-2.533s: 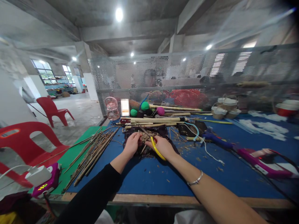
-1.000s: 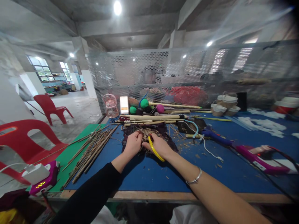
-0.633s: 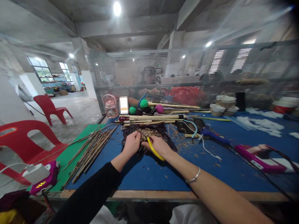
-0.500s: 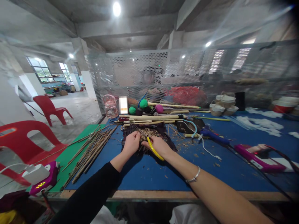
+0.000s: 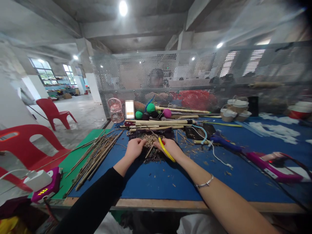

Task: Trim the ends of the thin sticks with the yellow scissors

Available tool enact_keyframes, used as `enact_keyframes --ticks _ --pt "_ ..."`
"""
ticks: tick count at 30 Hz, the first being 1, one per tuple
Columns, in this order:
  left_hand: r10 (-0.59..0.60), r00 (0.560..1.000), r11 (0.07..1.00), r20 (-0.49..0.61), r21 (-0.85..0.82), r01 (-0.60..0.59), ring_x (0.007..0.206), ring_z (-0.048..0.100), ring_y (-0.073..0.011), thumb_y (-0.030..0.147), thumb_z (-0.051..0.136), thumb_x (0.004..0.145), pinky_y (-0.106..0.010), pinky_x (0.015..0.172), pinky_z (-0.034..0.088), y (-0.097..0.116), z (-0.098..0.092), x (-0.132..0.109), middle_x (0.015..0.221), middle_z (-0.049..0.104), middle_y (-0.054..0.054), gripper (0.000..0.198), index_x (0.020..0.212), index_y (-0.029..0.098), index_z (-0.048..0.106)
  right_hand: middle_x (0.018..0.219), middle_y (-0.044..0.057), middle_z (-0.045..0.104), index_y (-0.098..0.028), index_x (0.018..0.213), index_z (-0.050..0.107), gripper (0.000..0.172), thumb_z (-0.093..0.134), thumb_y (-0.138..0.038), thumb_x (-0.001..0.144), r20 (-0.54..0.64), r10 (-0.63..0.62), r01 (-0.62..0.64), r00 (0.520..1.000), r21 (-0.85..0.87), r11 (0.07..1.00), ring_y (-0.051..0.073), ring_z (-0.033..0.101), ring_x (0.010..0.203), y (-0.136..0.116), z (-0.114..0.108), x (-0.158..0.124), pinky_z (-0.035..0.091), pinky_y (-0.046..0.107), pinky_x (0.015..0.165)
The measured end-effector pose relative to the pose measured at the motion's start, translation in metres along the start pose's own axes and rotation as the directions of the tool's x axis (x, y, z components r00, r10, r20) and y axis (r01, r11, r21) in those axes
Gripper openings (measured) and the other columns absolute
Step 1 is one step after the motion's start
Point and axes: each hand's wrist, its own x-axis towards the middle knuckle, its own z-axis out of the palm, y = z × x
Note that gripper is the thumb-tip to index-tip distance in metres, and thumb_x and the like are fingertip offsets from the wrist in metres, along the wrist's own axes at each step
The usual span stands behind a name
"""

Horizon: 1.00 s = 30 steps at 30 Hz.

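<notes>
My right hand (image 5: 168, 148) is closed around yellow-handled shears (image 5: 166, 150), with the thin dark blade pointing up and left over a heap of chopped stem pieces (image 5: 149, 140). A short piece of stick (image 5: 149, 151) slants below the right fingertips; whether they grip it I cannot tell. My left hand (image 5: 135, 148) is at the heap's left side, thumb and fingers pinched together. Anything in that pinch is too small to make out. Dark crumpled cloth (image 5: 168, 133) lies under the heap, and dark scraps lie at its near side.
Long thin dry sticks (image 5: 101, 159) lie at the left on green and blue mat. Pale poles (image 5: 163, 123) and green balls (image 5: 150, 108) lie behind the heap. A blue-handled tool (image 5: 225, 143), white cord (image 5: 216, 156) and purple power unit (image 5: 273, 165) are at the right. A perforated screen (image 5: 136, 71) stands behind.
My hands have drawn apart, the left one moving left and the right one slightly right with the shears. The short piece of stick now shows between them. The view has shifted slightly.
</notes>
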Motion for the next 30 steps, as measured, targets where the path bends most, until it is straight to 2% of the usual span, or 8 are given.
enact_keyframes --ticks 4,8,12,15,20,24,26,30 --pt "0.081 0.992 0.996 0.097 0.018 -0.083 0.054 0.049 -0.0125 0.049 0.051 0.071 -0.023 0.052 0.030 0.004 0.000 -0.006 0.057 0.059 -0.002 0.037 0.066 0.016 0.065 0.060 0.006 0.059 -0.018 0.061 0.054 0.051 0.038 -0.065 0.075 -0.100 0.020 -0.019 0.995 0.010 1.000 0.016 0.053 0.056 0.007 -0.004 0.002 0.030 0.022 0.051" --pt "0.107 0.974 0.993 0.200 0.032 -0.116 0.056 0.053 -0.0136 0.044 0.058 0.065 -0.023 0.053 0.034 0.008 0.003 -0.012 0.060 0.062 -0.002 0.029 0.067 0.016 0.066 0.056 0.004 0.054 -0.019 0.057 0.048 0.050 0.035 -0.063 0.077 -0.149 0.033 -0.026 0.988 0.050 0.998 0.014 0.050 0.054 0.006 -0.006 0.001 0.030 0.022 0.051" --pt "0.075 0.981 0.997 0.178 0.014 -0.079 0.054 0.053 -0.0126 0.034 0.055 0.068 -0.023 0.052 0.034 0.007 0.003 -0.010 0.058 0.062 -0.001 0.021 0.065 0.017 0.065 0.053 0.002 0.051 -0.020 0.054 0.043 0.049 0.033 -0.063 0.077 -0.195 0.008 0.010 0.981 0.092 0.996 0.013 0.047 0.053 0.004 -0.006 0.000 0.031 0.022 0.053" --pt "0.086 0.987 0.996 0.134 -0.015 -0.085 0.055 0.053 -0.0129 0.040 0.056 0.067 -0.022 0.052 0.034 0.006 0.004 -0.009 0.060 0.062 -0.002 0.025 0.067 0.016 0.065 0.053 0.001 0.049 -0.020 0.053 0.040 0.050 0.033 -0.063 0.077 -0.210 0.000 0.026 0.978 0.118 0.993 0.013 0.045 0.052 0.002 -0.006 -0.001 0.032 0.022 0.052" --pt "0.107 0.971 0.994 0.212 -0.011 -0.107 0.051 0.049 -0.0125 0.037 0.062 0.061 -0.023 0.050 0.031 0.007 0.006 -0.012 0.053 0.058 0.000 0.021 0.062 0.016 0.066 0.051 0.000 0.046 -0.019 0.055 0.041 0.049 0.034 -0.063 0.076 -0.205 -0.011 0.041 0.979 0.141 0.989 0.012 0.041 0.051 0.001 -0.004 -0.002 0.030 0.022 0.050" --pt "0.008 0.980 0.980 0.201 -0.198 0.032 0.048 0.046 -0.0101 0.034 0.060 0.064 -0.021 0.047 0.030 0.008 0.003 -0.010 0.051 0.055 0.000 0.020 0.060 0.015 0.066 0.052 -0.001 0.045 -0.019 0.055 0.042 0.048 0.036 -0.061 0.077 -0.211 -0.024 0.058 0.977 0.156 0.986 0.011 0.040 0.052 0.003 -0.002 -0.001 0.030 0.021 0.051" --pt "-0.102 0.970 0.904 0.220 -0.387 0.182 0.045 0.042 -0.0079 0.036 0.060 0.065 -0.019 0.042 0.026 0.008 -0.001 -0.006 0.052 0.055 0.001 0.022 0.067 0.015 0.066 0.053 -0.001 0.046 -0.019 0.055 0.042 0.048 0.036 -0.061 0.077 -0.218 -0.026 0.064 0.976 0.169 0.984 0.011 0.041 0.053 0.004 -0.002 -0.001 0.030 0.021 0.052" --pt "-0.177 0.930 0.577 0.321 -0.732 0.363 0.041 0.038 -0.0030 0.038 0.064 0.065 -0.014 0.035 0.022 0.008 -0.005 0.001 0.062 0.058 -0.001 0.024 0.070 0.014 0.060 0.052 -0.001 0.046 -0.018 0.055 0.044 0.047 0.037 -0.060 0.076 -0.221 -0.038 0.078 0.974 0.177 0.981 0.011 0.040 0.052 0.003 -0.001 -0.001 0.031 0.021 0.051"
